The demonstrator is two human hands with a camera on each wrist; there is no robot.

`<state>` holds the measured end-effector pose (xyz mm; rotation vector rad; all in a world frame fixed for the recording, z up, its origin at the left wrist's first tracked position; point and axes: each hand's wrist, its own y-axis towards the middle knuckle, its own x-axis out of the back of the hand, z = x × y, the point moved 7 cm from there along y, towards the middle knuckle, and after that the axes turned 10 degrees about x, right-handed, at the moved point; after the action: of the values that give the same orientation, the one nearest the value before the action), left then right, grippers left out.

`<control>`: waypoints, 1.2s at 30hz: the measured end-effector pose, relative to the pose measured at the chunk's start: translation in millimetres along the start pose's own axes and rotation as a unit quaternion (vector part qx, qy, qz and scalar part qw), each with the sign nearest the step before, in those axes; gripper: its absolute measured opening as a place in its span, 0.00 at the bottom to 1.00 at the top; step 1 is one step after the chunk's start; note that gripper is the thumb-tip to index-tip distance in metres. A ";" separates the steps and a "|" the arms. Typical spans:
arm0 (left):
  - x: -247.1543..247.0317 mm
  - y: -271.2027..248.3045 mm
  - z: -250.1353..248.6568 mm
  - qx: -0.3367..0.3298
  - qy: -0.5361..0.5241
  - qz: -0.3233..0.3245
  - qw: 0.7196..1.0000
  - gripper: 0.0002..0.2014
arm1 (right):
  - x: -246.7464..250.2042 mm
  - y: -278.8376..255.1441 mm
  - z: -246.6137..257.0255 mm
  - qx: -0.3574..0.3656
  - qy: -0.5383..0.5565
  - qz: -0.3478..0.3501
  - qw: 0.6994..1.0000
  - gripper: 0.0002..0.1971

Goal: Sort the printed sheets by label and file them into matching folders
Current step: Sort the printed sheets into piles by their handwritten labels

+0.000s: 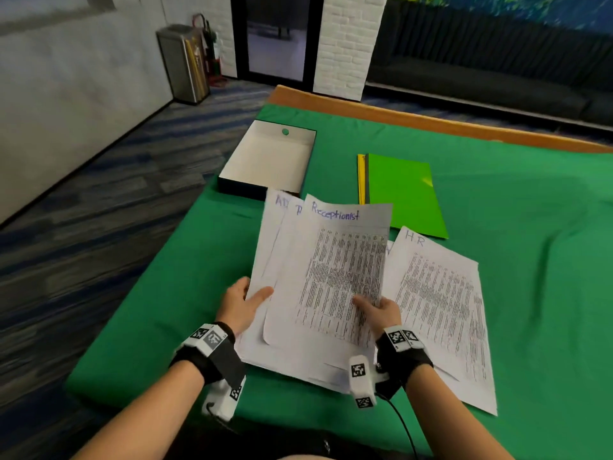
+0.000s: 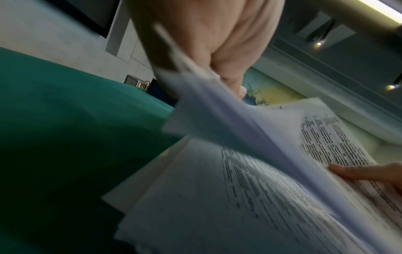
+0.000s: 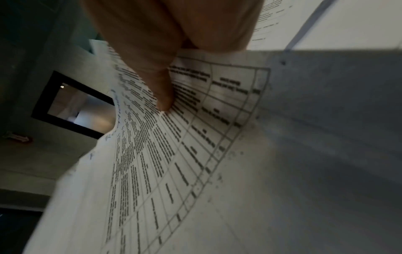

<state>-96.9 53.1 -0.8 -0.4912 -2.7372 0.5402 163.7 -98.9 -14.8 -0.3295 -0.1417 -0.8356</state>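
A printed sheet labelled "Receptionist" [image 1: 335, 270] is lifted over the green cloth, on top of a fanned stack of sheets [image 1: 282, 234]. My right hand [image 1: 378, 310] pinches its lower right part, thumb on the print; the right wrist view shows that thumb [image 3: 161, 89] pressing the table of text. My left hand [image 1: 245, 302] grips the left edge of the fanned stack, thumb on top, and the left wrist view shows its fingers [image 2: 217, 51] curled round the paper edges. A sheet marked "HR" [image 1: 441, 310] lies flat to the right. A green folder [image 1: 403, 194] lies on a yellow folder [image 1: 361, 177] behind.
An open empty box [image 1: 265, 161], white inside, stands at the back left of the green-covered table [image 1: 530, 227]. The table's left edge [image 1: 132, 293] drops to carpet. A steel bin [image 1: 184, 61] stands by the far wall.
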 end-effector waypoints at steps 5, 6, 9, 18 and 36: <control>-1.7 -1.6 -1.9 -0.013 -0.002 -0.008 1.000 0.10 | 12.8 -0.4 -12.8 -0.026 0.043 -0.008 0.999 0.06; -0.3 -0.6 0.3 -0.004 -0.012 -0.016 1.000 0.12 | 16.0 -1.4 -16.4 -0.035 0.049 -0.008 0.998 0.08; 4.0 2.1 3.0 0.018 -0.030 -0.034 0.999 0.17 | 26.4 -3.0 -24.6 -0.055 0.075 -0.022 0.995 0.06; 12.8 18.3 14.1 0.005 0.045 -0.133 0.990 0.20 | 45.5 -8.8 -27.9 -0.083 0.127 -0.054 0.987 0.23; -10.8 4.1 -26.4 -0.132 0.129 -0.121 0.975 0.08 | 15.7 -13.5 -28.4 -0.058 0.075 0.024 0.995 0.10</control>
<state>-76.7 60.6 18.3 -0.2595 -2.5739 0.0453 163.8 -128.1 -34.4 -0.3763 0.0538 -0.8185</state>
